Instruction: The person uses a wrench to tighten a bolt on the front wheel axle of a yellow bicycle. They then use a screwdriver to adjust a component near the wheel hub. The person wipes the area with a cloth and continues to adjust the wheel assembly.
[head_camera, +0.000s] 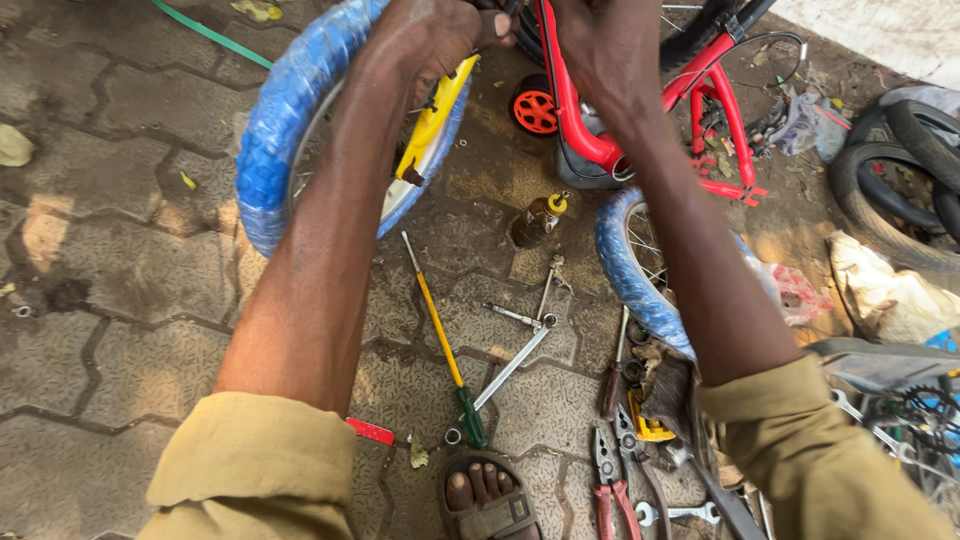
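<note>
Grey interlocking paving, tool-strewn.

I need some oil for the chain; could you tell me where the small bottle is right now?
In the head view the bottle lies on the paving near the centre, between the person's forearms, left of the rear blue tyre and below the orange wheel.
</note>
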